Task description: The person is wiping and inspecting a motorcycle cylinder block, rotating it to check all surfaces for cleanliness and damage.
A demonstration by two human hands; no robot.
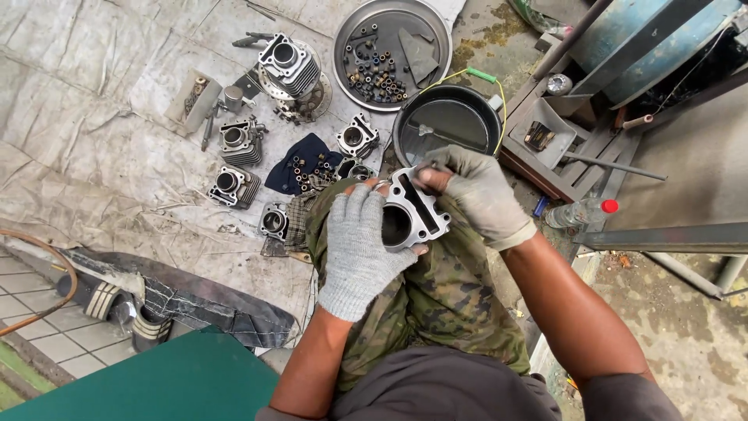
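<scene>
From the head camera I look straight down at my knee, covered in camouflage cloth (pixel 444 288), and I take the metal engine cylinder (pixel 409 210) resting on it as my landmark. My left hand (pixel 357 249), in a grey knit glove, comes up from below with the forearm bare; the palm lies against the near left side of the cylinder and the fingers curl up along its edge, clamped on it. My right hand (pixel 479 195), also gloved, reaches in from the right with the wrist bent; its fingers are pinched together on a thin tool (pixel 425 169) whose tip sits on the cylinder's top face. What kind of tool it is I cannot tell.

Just beyond the cylinder stands a dark round basin (pixel 446 125) with liquid in it, and beyond that a shallow metal tray (pixel 425 31) holding small bolts and nuts. Left of the cylinder, on a pale tarpaulin (pixel 93 156), lie several more cylinders (pixel 241 143) and a dark blue rag (pixel 300 160) with small parts on it. Right of the cylinder a clear plastic bottle with a red cap (pixel 580 212) lies on its side near a wooden pallet (pixel 569 156). Below left of the cylinder a green board (pixel 171 386) fills the corner.
</scene>
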